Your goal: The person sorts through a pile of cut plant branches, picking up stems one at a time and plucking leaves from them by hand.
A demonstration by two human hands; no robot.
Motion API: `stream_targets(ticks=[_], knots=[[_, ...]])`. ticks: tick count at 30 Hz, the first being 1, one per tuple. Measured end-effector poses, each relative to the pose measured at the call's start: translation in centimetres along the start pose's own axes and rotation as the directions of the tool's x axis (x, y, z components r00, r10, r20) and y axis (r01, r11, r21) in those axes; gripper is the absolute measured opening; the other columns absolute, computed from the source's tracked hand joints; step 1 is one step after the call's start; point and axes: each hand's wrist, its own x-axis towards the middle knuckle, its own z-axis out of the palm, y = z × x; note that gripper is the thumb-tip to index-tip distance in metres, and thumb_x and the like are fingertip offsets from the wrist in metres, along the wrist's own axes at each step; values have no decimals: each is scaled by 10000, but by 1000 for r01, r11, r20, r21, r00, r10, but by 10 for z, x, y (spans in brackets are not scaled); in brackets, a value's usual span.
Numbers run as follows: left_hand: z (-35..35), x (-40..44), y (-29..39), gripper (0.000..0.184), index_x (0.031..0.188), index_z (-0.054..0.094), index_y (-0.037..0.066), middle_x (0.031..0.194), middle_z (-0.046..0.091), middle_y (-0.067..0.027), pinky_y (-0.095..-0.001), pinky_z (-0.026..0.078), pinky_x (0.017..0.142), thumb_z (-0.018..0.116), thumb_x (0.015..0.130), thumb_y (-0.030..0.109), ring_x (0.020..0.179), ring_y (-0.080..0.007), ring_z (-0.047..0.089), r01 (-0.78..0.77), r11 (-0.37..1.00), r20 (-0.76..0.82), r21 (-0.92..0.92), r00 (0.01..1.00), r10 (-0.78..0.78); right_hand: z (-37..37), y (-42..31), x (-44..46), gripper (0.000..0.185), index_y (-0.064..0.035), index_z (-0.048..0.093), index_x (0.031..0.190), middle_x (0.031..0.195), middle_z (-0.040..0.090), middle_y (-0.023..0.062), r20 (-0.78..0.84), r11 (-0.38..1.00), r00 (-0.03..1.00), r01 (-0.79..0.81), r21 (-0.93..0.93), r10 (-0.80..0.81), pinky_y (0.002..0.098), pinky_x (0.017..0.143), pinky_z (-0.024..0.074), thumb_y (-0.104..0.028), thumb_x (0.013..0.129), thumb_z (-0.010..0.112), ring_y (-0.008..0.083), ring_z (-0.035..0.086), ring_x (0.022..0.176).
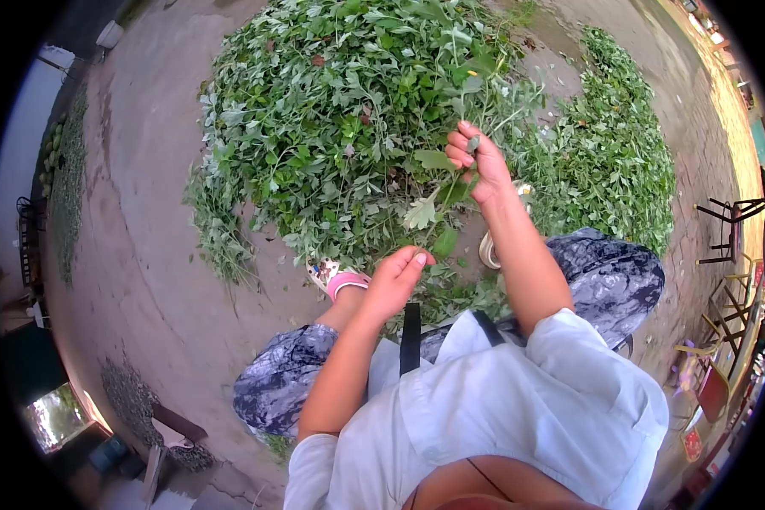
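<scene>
In front of my body I hold a leafy green stem point(433, 212) between my two hands. My right hand point(482, 166) is closed around its upper part, and its leafy top reaches over the plants beyond. My left hand point(399, 279), lower and nearer my lap, is closed in a pinch at the stem's lower end, beside a drooping leaf. A large heap of cut leafy plants point(314, 127) lies on the ground just past my hands.
A second spread of greens point(612, 153) lies at the right. My shoe point(331, 276) touches the near edge of the heap. Loose leaves point(459, 293) lie between my feet. Folding chairs point(731, 229) stand far right; more greens point(68, 187) line the concrete ground point(144, 212) at left.
</scene>
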Motion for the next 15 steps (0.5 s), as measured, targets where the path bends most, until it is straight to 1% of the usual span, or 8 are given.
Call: stream_targets(ticks=[4,6,7,8,10,13,14,15], knots=[[-15,24,-56,180,889,546,61,560,396,44,-196,261,416,438,871,204,490,-24,332,-188,925,-6,331,979,201,-6,-44,-6,89,-100,470,883,586,368,-34,-96,984,985,135,-120,-147,204,412,270,-166,839,510,59,318,459],[-40,52,-103,167,905,543,57,589,423,34,-198,281,426,427,866,171,504,-33,352,-120,925,-78,360,984,159,-5,-57,-4,238,-65,532,1043,614,414,-28,-221,925,955,106,-365,-196,207,423,307,-156,822,533,61,364,485],[-51,63,-112,162,921,540,54,619,449,25,-200,301,437,416,861,138,517,-42,373,-52,920,-156,389,980,121,-9,-55,1,238,-65,532,1043,614,414,-28,-224,924,955,103,-367,-195,207,423,307,-156,822,533,61,364,485],[-59,72,-109,162,921,540,54,619,449,25,-200,301,437,416,861,138,517,-42,373,-51,921,-155,385,981,119,-16,-47,9,215,-54,546,1013,628,434,-22,-255,853,957,-18,-522,-136,213,432,333,-146,820,532,68,387,505],[-73,97,-103,194,985,522,48,719,491,7,-209,340,468,386,853,88,533,-64,414,187,982,-225,-2,957,-183,-33,-22,25,164,-28,577,937,696,498,8,-311,731,950,-195,-654,-24,232,475,415,-127,819,520,96,457,565],[-89,146,-114,237,1059,489,43,845,517,-19,-228,383,509,381,849,66,584,-100,465,112,994,-335,-15,936,-111,-50,29,48,180,-29,543,996,920,557,61,-351,673,933,-310,-672,80,265,555,482,-98,852,458,127,525,819],[-92,164,-123,237,1059,489,43,845,517,-19,-228,383,509,381,849,66,584,-100,465,116,993,-333,-19,936,-116,-55,44,55,189,-29,539,1005,909,557,60,-350,699,934,-301,-649,76,257,554,477,-109,853,461,121,512,779],[-95,184,-138,245,1076,484,43,897,523,-32,-230,392,517,394,851,77,617,-106,479,-20,984,-452,178,886,100,-57,54,59,198,-28,535,1014,897,557,59,-350,724,934,-292,-625,74,249,553,472,-121,854,465,114,499,739]])
